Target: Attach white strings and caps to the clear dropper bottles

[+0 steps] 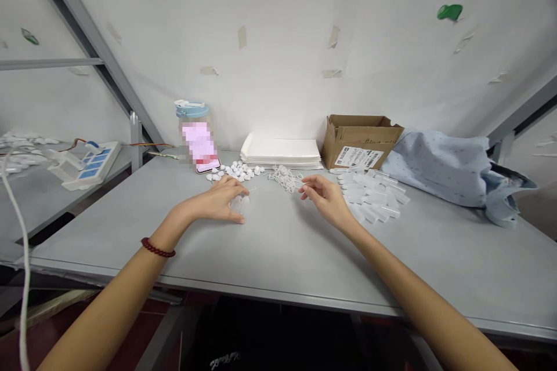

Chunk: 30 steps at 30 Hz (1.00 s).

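My left hand [217,200] rests on the grey table, its thumb and fingers curled around a few translucent plastic tubes [239,205]. A dark red beaded bracelet [157,247] circles that wrist. At the right edge of a tangled heap of thin white cords [285,178], my right hand [322,194] has its fingertips bent together on a strand of cord. Small white pieces [239,170] lie scattered just beyond my left hand. To the right of my right hand spreads a pile of similar translucent tubes [369,192].
Along the wall stand a phone [201,148] propped against a blue-lidded container [191,109], a white paper stack [282,152] and an open cardboard box [359,142]. Light blue cloth [439,168] lies at right. A white device with blue panels [93,165] sits on the left table.
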Motion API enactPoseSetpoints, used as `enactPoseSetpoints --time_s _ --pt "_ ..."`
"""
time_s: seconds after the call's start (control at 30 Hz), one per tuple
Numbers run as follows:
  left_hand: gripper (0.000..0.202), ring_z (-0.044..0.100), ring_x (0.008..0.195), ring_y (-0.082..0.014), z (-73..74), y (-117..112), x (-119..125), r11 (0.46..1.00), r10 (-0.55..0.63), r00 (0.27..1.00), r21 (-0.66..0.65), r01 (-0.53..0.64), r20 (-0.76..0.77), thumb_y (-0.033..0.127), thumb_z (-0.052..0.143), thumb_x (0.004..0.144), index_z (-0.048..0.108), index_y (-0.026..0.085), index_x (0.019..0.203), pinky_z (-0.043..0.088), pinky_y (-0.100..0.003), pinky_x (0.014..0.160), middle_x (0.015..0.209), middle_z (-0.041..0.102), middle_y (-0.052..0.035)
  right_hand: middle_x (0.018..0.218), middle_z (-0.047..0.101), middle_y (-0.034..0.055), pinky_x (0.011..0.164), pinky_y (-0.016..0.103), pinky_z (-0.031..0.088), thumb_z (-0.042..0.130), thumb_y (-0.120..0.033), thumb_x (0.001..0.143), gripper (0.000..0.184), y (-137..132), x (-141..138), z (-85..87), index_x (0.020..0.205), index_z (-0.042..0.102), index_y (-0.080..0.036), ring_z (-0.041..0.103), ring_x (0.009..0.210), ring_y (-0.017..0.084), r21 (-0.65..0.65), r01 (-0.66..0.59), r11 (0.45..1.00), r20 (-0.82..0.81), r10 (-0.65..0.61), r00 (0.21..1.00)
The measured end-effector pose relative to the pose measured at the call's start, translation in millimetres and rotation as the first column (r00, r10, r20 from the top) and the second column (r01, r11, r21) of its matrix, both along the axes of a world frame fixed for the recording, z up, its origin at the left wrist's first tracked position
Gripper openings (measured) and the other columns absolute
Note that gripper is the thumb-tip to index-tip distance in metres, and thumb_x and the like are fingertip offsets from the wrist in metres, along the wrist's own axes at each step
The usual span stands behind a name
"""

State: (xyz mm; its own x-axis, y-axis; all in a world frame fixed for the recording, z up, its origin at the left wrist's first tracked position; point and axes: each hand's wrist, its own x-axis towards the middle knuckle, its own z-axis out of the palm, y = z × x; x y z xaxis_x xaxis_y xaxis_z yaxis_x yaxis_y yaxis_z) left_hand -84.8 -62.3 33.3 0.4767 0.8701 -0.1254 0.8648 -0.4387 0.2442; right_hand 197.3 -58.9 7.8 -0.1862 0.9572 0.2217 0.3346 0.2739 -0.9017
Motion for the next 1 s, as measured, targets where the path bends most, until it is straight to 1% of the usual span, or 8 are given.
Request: enactPoseSetpoints --time_s 0.23,0.3,0.4,0.47,0.57,0.73,0.9,1.0 --pt "0.067 0.036 0.121 -0.0306 4.7 -2 7 1.000 -0.015 0.996 0.019 0.014 0.092 0.062 0.061 0.071 0.050 0.024 0.125 0.037 -0.039 0.095 0.121 0.052 -0.0084 0.084 0.070 0.0055 0.060 0.029 0.047 0.047 -0.024 0.081 0.017 4 5 2.4 0.096 0.055 -0.018 0.066 0.072 0.017 0.044 0.025 0.999 -0.007 -0.025 1.000" --pt "0.058 0.037 0.120 -0.0292 7.3 0 20 0.999 0.007 0.989 0.052 -0.014 0.144 0.059 0.056 0.077 0.051 0.023 0.122 0.038 -0.039 0.094 0.118 0.053 -0.0078 0.083 0.069 0.0051 0.062 0.030 0.048 0.048 -0.024 0.081 0.016 10 11 2.2 0.095 0.055 -0.018 0.067 0.072 0.018 0.068 0.060 0.996 0.000 -0.060 0.998" --pt "0.039 0.039 0.116 -0.0269 6.4 12 47 0.990 -0.002 0.976 0.136 -0.028 0.217 0.045 0.047 0.086 0.056 0.019 0.114 0.038 -0.038 0.094 0.112 0.056 -0.0080 0.082 0.068 0.0050 0.066 0.032 0.049 0.051 -0.022 0.079 0.014 22 24 -0.5 0.092 0.056 -0.019 0.065 0.070 0.018 0.126 0.133 0.983 0.079 -0.144 0.986" --pt "0.033 0.041 0.113 -0.0262 0.5 23 65 0.981 -0.060 0.970 0.192 0.014 0.236 0.037 0.044 0.088 0.058 0.017 0.110 0.037 -0.038 0.096 0.109 0.057 -0.0087 0.084 0.068 0.0061 0.069 0.034 0.049 0.050 -0.018 0.078 0.015 31 36 -3.1 0.091 0.057 -0.019 0.064 0.072 0.018 0.197 0.178 0.964 0.186 -0.215 0.959" --pt "0.032 0.043 0.106 -0.0283 -15.0 39 85 0.971 -0.048 0.980 0.238 0.001 0.194 0.031 0.044 0.088 0.061 0.012 0.106 0.039 -0.040 0.092 0.102 0.059 -0.0121 0.089 0.068 0.0088 0.071 0.035 0.048 0.050 -0.013 0.077 0.017 40 53 -4.8 0.091 0.058 -0.017 0.063 0.075 0.019 0.252 0.222 0.942 0.325 -0.298 0.897" --pt "0.036 0.042 0.102 -0.0293 -38.8 44 102 0.934 -0.043 0.989 0.358 -0.010 0.140 0.029 0.046 0.089 0.058 0.012 0.118 0.038 -0.042 0.092 0.102 0.056 -0.0134 0.094 0.068 0.0122 0.071 0.034 0.046 0.052 -0.012 0.079 0.015 43 70 1.4 0.091 0.061 -0.014 0.062 0.078 0.020 0.259 0.215 0.942 0.494 -0.321 0.808" --pt "0.028 0.042 0.101 -0.0276 -46.1 37 107 0.914 -0.071 0.988 0.406 0.010 0.138 0.023 0.043 0.092 0.062 0.013 0.109 0.039 -0.040 0.090 0.099 0.057 -0.0123 0.089 0.069 0.0094 0.067 0.031 0.044 0.056 -0.014 0.079 0.015 37 74 12.7 0.093 0.063 -0.015 0.061 0.074 0.019 0.198 0.195 0.960 0.562 -0.275 0.780" --pt "0.027 0.043 0.099 -0.0271 -46.1 35 106 0.908 -0.075 0.983 0.418 -0.002 0.167 0.022 0.042 0.092 0.065 0.011 0.103 0.040 -0.039 0.089 0.095 0.060 -0.0121 0.081 0.069 0.0081 0.061 0.029 0.042 0.059 -0.016 0.077 0.008 31 78 21.6 0.084 0.063 -0.016 0.061 0.070 0.019 0.152 0.211 0.966 0.618 -0.259 0.742"
